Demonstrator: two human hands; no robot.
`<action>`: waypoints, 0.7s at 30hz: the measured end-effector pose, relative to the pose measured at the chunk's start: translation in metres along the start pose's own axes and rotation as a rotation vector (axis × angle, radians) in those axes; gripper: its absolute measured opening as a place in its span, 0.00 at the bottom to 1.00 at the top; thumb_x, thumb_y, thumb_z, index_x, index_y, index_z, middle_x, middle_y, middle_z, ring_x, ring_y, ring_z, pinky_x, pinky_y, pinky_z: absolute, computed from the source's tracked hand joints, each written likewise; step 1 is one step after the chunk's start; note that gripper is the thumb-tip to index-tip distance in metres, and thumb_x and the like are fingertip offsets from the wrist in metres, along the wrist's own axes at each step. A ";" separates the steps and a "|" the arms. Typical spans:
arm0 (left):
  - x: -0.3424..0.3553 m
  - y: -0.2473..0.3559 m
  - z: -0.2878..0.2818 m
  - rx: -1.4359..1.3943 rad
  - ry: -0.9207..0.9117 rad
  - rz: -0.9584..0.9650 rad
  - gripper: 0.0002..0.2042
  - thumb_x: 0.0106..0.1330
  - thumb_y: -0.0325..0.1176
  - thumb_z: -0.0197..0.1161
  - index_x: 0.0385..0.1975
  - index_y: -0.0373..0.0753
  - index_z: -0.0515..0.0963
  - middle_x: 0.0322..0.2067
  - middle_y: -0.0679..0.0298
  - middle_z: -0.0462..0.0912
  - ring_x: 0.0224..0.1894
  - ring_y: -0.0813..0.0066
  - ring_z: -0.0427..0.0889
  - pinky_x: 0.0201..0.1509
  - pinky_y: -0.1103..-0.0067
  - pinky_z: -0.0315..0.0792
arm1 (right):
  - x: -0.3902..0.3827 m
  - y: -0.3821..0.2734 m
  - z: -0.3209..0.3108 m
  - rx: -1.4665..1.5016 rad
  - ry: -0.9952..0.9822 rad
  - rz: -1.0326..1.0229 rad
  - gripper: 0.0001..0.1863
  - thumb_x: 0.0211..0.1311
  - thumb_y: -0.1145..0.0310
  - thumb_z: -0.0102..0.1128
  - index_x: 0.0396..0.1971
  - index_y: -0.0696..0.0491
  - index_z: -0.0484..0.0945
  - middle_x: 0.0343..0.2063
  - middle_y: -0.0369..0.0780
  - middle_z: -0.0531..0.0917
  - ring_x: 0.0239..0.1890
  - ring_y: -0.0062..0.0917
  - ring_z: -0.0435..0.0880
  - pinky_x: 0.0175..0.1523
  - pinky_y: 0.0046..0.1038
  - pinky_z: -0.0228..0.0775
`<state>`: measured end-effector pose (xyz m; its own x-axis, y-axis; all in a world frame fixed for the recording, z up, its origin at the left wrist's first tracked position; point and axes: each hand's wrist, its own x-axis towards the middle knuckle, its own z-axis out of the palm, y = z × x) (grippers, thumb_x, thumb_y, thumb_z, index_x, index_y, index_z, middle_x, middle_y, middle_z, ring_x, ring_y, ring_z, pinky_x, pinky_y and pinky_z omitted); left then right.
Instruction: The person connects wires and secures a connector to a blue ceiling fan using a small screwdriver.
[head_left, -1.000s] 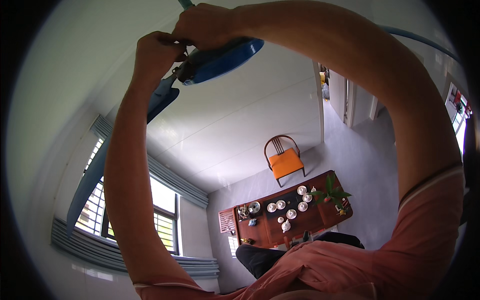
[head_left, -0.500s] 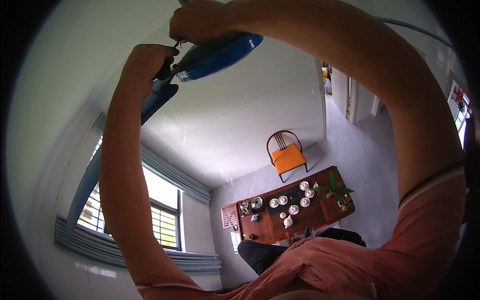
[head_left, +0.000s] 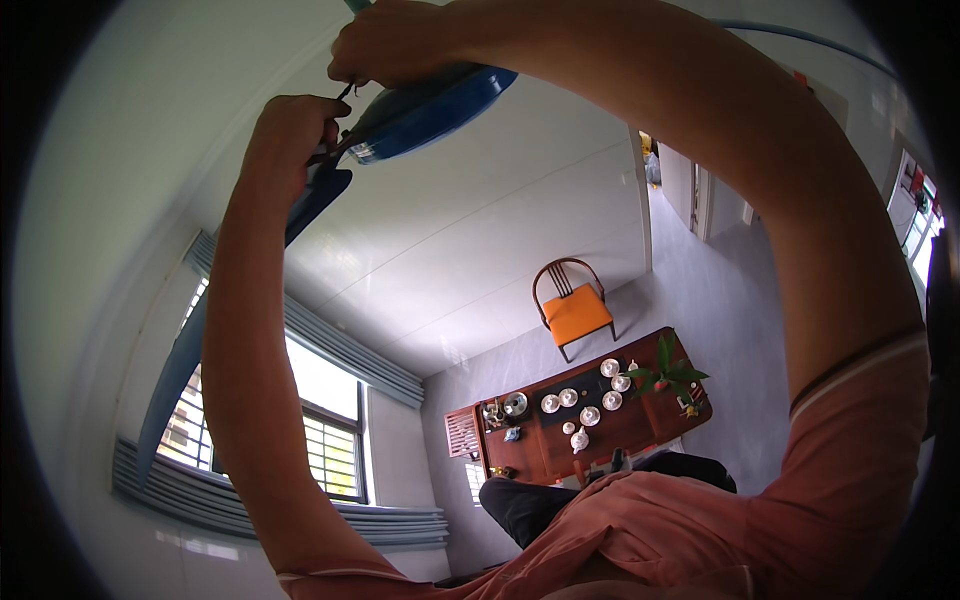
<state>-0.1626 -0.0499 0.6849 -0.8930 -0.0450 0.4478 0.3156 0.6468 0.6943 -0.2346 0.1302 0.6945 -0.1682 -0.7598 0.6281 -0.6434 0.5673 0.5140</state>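
Observation:
Overhead is what looks like a blue ceiling fan, with a round blue housing [head_left: 432, 118] and a long blue blade [head_left: 318, 205] running down behind my left forearm. My left hand [head_left: 285, 140] is closed beside the dark bracket between blade and housing. What its fingers pinch is too dark to name. Just above, my right hand [head_left: 385, 45] is closed against the top of the housing, below a greenish rod [head_left: 357, 4]. A short, thin dark piece [head_left: 347, 90], perhaps wire, shows between the fingertips of both hands. Its ends are hidden.
Another thin blue blade [head_left: 800, 40] curves at upper right. Far below stand an orange-seated chair [head_left: 578, 315] and a dark red wooden table [head_left: 640, 425] bearing white teaware [head_left: 590, 415] and a potted plant [head_left: 668, 375]. Grey-blue curtains [head_left: 350, 350] hang by the window at left.
Both hands stay at the fan, the right shifted slightly left. Its fingertips and the left thumb are a little farther apart. The view has shifted slightly.

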 end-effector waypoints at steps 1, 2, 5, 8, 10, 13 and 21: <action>0.000 -0.001 0.003 -0.014 0.005 0.006 0.07 0.64 0.30 0.64 0.27 0.32 0.81 0.17 0.66 0.69 0.19 0.76 0.64 0.27 0.76 0.59 | -0.001 0.000 0.000 -0.024 -0.031 0.018 0.05 0.61 0.74 0.62 0.34 0.48 0.82 0.37 0.39 0.87 0.42 0.37 0.88 0.44 0.39 0.79; 0.001 -0.002 0.005 -0.016 -0.002 0.005 0.07 0.64 0.30 0.64 0.27 0.32 0.81 0.17 0.66 0.69 0.19 0.76 0.64 0.27 0.76 0.59 | -0.003 0.000 0.000 -0.047 -0.063 0.035 0.05 0.61 0.74 0.62 0.35 0.48 0.83 0.37 0.39 0.86 0.41 0.37 0.89 0.44 0.39 0.79; -0.002 0.000 0.003 -0.011 -0.011 0.017 0.08 0.65 0.30 0.62 0.31 0.31 0.82 0.17 0.67 0.69 0.19 0.76 0.64 0.27 0.76 0.59 | 0.000 0.004 0.007 -0.011 0.045 0.002 0.06 0.61 0.72 0.62 0.37 0.47 0.84 0.38 0.40 0.86 0.42 0.36 0.88 0.44 0.39 0.79; -0.006 0.001 0.001 0.004 -0.021 0.049 0.10 0.66 0.30 0.61 0.37 0.30 0.84 0.18 0.68 0.69 0.20 0.77 0.64 0.28 0.77 0.60 | 0.005 0.007 0.004 0.007 -0.057 0.037 0.08 0.62 0.72 0.61 0.40 0.48 0.84 0.39 0.41 0.87 0.44 0.35 0.88 0.45 0.39 0.80; -0.009 0.003 0.001 0.046 -0.007 0.071 0.11 0.68 0.30 0.59 0.41 0.30 0.85 0.19 0.68 0.69 0.21 0.77 0.65 0.29 0.77 0.61 | 0.005 0.008 0.004 0.024 -0.019 0.028 0.08 0.60 0.72 0.61 0.38 0.49 0.85 0.38 0.42 0.87 0.44 0.37 0.88 0.45 0.40 0.80; -0.001 -0.001 -0.002 0.067 -0.012 0.043 0.12 0.68 0.31 0.59 0.42 0.30 0.84 0.20 0.68 0.70 0.22 0.77 0.65 0.30 0.78 0.62 | 0.003 0.012 0.003 0.069 0.094 0.010 0.09 0.54 0.73 0.63 0.34 0.50 0.88 0.35 0.46 0.88 0.42 0.42 0.89 0.46 0.41 0.80; 0.007 -0.006 0.003 -0.052 -0.015 -0.019 0.12 0.69 0.31 0.59 0.42 0.27 0.82 0.20 0.68 0.70 0.22 0.78 0.65 0.30 0.78 0.62 | -0.003 -0.005 -0.019 -0.026 -0.114 0.066 0.10 0.58 0.69 0.64 0.39 0.48 0.89 0.37 0.45 0.90 0.43 0.43 0.89 0.48 0.42 0.80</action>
<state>-0.1720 -0.0515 0.6818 -0.9036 -0.0455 0.4259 0.3142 0.6053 0.7313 -0.2165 0.1362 0.7013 -0.2946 -0.7508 0.5912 -0.6084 0.6244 0.4898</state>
